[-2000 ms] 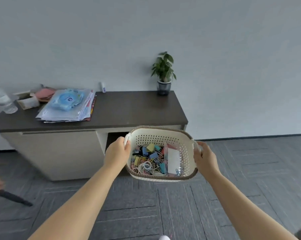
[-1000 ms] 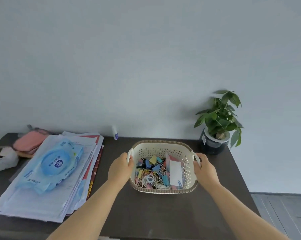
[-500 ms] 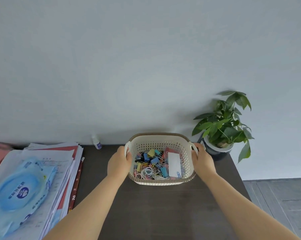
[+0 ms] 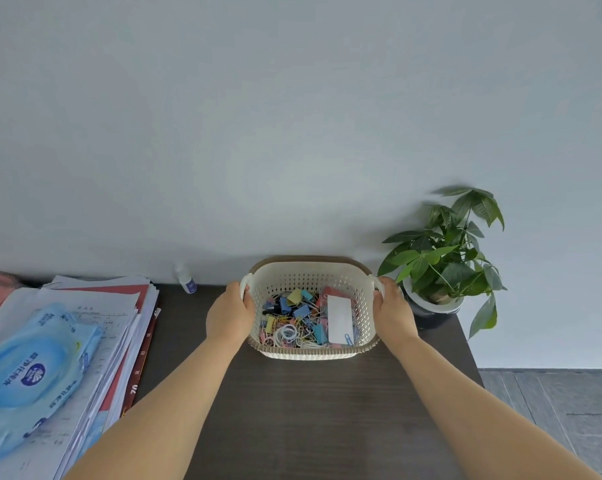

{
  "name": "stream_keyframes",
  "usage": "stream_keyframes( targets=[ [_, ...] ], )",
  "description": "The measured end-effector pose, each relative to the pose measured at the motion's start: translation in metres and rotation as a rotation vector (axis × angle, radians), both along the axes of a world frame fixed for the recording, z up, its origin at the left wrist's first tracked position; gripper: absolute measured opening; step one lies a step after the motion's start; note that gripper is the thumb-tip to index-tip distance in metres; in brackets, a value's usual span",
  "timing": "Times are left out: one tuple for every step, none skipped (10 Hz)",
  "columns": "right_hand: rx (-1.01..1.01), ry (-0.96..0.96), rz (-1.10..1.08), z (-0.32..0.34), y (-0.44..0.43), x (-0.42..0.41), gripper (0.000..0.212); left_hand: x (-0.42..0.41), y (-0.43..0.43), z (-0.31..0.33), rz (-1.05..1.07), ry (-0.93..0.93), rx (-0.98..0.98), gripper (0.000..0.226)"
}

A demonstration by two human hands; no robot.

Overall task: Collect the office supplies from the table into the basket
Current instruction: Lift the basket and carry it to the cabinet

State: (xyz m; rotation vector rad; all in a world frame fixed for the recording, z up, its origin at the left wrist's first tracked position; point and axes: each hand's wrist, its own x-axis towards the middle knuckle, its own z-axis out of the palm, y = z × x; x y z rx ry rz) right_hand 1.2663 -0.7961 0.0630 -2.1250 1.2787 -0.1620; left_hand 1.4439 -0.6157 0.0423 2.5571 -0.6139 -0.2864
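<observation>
Basket (image 4: 311,353) upright on dark table (image 4: 292,410), far edge by wall.
Cream, perforated, brown-rimmed; holds coloured binder clips (image 4: 301,311), paper clips, white card (image 4: 339,318).

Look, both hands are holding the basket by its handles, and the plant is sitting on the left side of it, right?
Not quite. The plant sits on the right side of the basket, as the head view shows. The rest holds: the left hand and the right hand each grip a handle.

Dark wood surface (image 4: 303,410) against wall. On it: paper stack (image 4: 119,327) at left, small white bottle (image 4: 187,281) at back, perforated basket (image 4: 311,353) in middle, potted plant (image 4: 441,258) at right corner.
</observation>
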Motion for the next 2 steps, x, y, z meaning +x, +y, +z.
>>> stream_keyframes(
  targets=[
    [0.01, 0.003, 0.004, -0.0007, -0.0009, 0.0005, 0.038, 0.0005, -0.0001, 0.0011, -0.009, 0.007, 0.024, 0.029],
    [0.032, 0.019, 0.043, 0.0019, -0.0017, -0.0033, 0.044, 0.0012, 0.0023, 0.0108, -0.033, 0.076, 0.036, 0.033]
  ],
)
